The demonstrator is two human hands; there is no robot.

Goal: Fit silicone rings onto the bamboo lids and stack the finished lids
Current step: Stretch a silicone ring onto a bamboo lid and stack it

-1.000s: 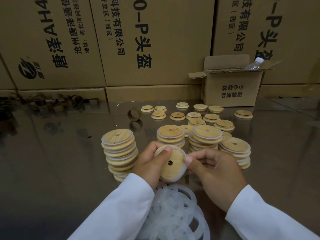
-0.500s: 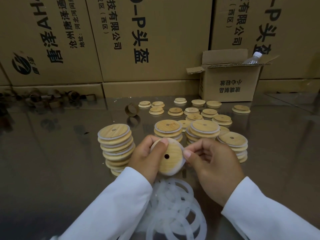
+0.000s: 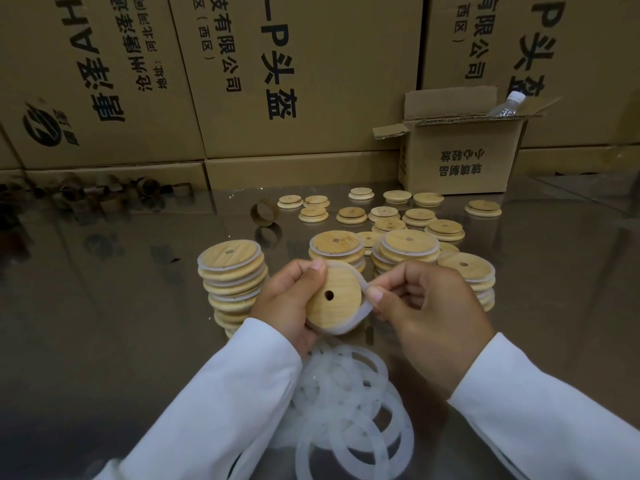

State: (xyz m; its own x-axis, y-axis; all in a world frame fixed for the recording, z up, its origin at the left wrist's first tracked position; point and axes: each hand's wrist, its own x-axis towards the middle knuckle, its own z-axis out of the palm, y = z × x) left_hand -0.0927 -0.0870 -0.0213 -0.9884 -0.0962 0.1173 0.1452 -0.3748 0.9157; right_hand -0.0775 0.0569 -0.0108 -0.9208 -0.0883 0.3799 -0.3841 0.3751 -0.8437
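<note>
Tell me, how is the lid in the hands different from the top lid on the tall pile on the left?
The held lid is tilted up in the left hand; the pile's top lid lies flat. The held lid's silicone ring is only partly on, pinched by the right hand; the pile's top lid wears its ring snugly all round. Both are round bamboo with a small hole.

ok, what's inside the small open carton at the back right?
A clear plastic bottle with a white cap pokes out above the rim of the small open carton. Anything lower inside is hidden by its front wall and flaps.
</note>
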